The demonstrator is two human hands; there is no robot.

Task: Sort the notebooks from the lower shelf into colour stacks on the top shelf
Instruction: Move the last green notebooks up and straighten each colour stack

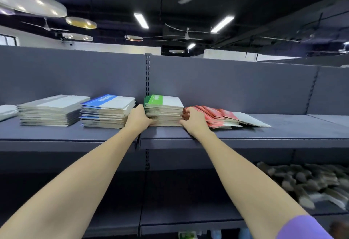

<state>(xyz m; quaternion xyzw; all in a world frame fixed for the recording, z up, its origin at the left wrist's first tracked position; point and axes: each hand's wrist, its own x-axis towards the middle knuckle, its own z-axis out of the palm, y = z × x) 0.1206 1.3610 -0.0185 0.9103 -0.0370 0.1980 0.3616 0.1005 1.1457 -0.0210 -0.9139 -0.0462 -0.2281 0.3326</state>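
Observation:
Four groups of notebooks lie on the top shelf (264, 133). From left to right they are a grey stack (51, 109), a blue stack (108, 110), a green stack (163, 109) and a slumped, fanned-out red pile (222, 118). My left hand (138, 116) presses flat against the left side of the green stack. My right hand (192, 119) presses against its right side, with the fingers tucked between the green stack and the red pile. The fingertips of both hands are hidden behind the stack.
A pale packet (7, 111) lies at the far left of the top shelf. The lower shelf (188, 221) holds a blurred heap of dark items (306, 182) on the right. A slotted upright post (147, 72) divides the back panel.

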